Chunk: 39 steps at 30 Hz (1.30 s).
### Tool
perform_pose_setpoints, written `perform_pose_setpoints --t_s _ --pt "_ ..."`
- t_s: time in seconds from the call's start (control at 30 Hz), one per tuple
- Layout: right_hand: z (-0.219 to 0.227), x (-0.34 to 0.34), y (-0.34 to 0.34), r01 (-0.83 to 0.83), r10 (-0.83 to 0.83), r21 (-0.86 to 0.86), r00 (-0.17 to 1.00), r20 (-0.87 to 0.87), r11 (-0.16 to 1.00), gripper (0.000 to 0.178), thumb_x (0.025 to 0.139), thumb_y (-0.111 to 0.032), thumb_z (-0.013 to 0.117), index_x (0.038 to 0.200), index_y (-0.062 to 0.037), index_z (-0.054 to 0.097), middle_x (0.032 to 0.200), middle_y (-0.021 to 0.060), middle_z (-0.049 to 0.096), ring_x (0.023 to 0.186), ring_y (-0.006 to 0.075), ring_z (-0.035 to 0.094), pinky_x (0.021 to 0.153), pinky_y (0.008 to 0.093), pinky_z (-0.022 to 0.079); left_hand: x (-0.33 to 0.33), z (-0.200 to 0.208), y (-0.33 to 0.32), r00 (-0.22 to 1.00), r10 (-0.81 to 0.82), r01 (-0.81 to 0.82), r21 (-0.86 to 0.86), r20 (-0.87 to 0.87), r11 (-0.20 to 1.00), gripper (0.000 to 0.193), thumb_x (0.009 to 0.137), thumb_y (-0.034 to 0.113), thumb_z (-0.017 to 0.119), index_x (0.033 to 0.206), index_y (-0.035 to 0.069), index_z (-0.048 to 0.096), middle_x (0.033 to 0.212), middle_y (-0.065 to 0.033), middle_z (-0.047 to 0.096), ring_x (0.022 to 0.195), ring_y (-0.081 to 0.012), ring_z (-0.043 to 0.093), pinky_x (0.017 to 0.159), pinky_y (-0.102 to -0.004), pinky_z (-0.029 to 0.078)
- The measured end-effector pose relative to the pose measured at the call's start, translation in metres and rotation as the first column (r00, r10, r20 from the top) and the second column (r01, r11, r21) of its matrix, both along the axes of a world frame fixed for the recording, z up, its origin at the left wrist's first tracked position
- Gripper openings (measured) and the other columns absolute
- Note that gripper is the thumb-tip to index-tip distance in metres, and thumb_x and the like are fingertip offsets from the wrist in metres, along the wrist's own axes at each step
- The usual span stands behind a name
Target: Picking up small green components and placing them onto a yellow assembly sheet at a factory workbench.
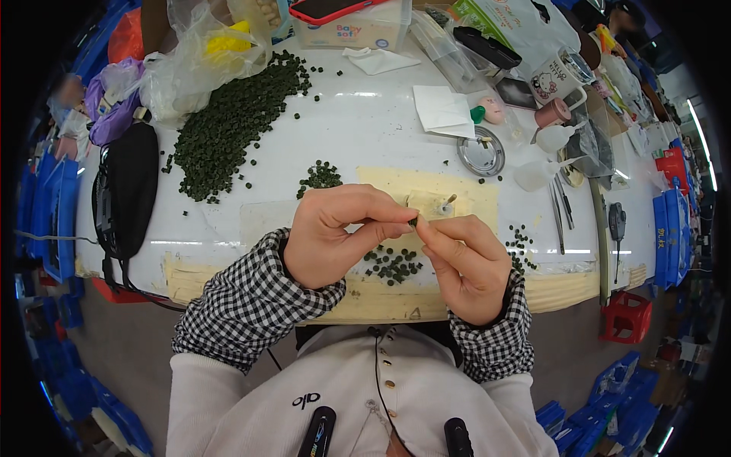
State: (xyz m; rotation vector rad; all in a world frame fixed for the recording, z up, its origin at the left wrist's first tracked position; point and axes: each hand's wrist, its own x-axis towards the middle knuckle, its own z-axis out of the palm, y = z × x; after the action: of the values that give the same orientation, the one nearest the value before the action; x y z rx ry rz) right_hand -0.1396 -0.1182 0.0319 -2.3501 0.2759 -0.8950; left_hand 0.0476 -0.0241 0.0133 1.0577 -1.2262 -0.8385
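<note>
Small dark green piece (413, 222) between left hand (320, 242) and right hand (474, 268), amid narrowly pinched fingertips (403, 214)

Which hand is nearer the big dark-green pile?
Left. The left hand is to the lower right of the big dark-green pile, apart from it; the right hand is farther right, on the far side of the left.

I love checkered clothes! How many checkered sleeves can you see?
2: one checkered sleeve just behind the left hand, the other sleeve just behind the right hand.
</note>
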Motion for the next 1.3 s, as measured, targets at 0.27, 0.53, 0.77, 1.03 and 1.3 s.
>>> perform_pose_setpoints --t_s 0.27,0.53,0.77,1.03,1.3 --pt "-0.0015 0.0014 0.0016 0.013 -0.014 0.037 1.000 0.024 0.999 0.040 0.076 0.008 0.070 0.116 0.0002 0.067 0.096 0.0092 0.064 0.080 0.0209 0.060 0.068 0.0286 0.050 -0.0037 0.0049 -0.0007 0.993 0.041 -0.036 0.044 -0.114 0.998 0.016 0.085 -0.009 0.065 0.100 -0.006 0.068 0.093 -0.0124 0.067 0.083 -0.0147 0.066 0.073 -0.0228 0.054" --pt "-0.0017 0.0013 0.0020 0.009 -0.010 0.053 0.999 0.033 0.999 0.040 0.078 0.008 0.070 0.116 -0.0002 0.067 0.095 0.0089 0.063 0.080 0.0207 0.060 0.068 0.0282 0.050 0.0003 0.0050 -0.0001 0.999 0.047 -0.045 -0.040 0.029 0.998 0.017 0.082 -0.010 0.067 0.098 -0.004 0.070 0.091 -0.0136 0.070 0.084 -0.0176 0.068 0.073 -0.0259 0.054" --pt "-0.0028 0.0015 0.0010 0.001 -0.004 0.064 0.999 0.047 0.998 0.039 0.078 0.008 0.070 0.116 -0.0010 0.067 0.094 0.0086 0.064 0.079 0.0207 0.060 0.068 0.0281 0.050 -0.0008 0.0024 -0.0014 0.998 0.047 -0.043 -0.076 0.041 0.996 0.019 0.082 -0.011 0.066 0.099 -0.003 0.070 0.093 -0.0141 0.071 0.084 -0.0183 0.068 0.073 -0.0262 0.054" --pt "-0.0037 -0.0023 -0.0015 0.001 -0.014 0.189 0.998 0.066 0.982 0.032 0.079 0.008 0.070 0.110 -0.0003 0.068 0.094 0.0094 0.065 0.078 0.0181 0.062 0.067 0.0265 0.050 -0.0016 0.0011 -0.0023 0.997 0.020 -0.014 -0.083 0.078 0.996 0.019 0.082 -0.011 0.067 0.099 -0.003 0.070 0.093 -0.0151 0.071 0.084 -0.0198 0.069 0.074 -0.0269 0.055" --pt "-0.0076 0.0011 -0.0004 0.036 -0.072 0.270 0.990 0.123 0.962 0.022 0.079 0.006 0.072 0.100 0.0007 0.069 0.089 0.0107 0.066 0.075 0.0177 0.063 0.066 0.0259 0.051 -0.0033 -0.0020 -0.0026 0.995 -0.010 0.018 -0.078 0.102 0.997 0.020 0.082 -0.008 0.067 0.101 -0.001 0.070 0.091 -0.0116 0.072 0.081 -0.0150 0.069 0.073 -0.0241 0.053"
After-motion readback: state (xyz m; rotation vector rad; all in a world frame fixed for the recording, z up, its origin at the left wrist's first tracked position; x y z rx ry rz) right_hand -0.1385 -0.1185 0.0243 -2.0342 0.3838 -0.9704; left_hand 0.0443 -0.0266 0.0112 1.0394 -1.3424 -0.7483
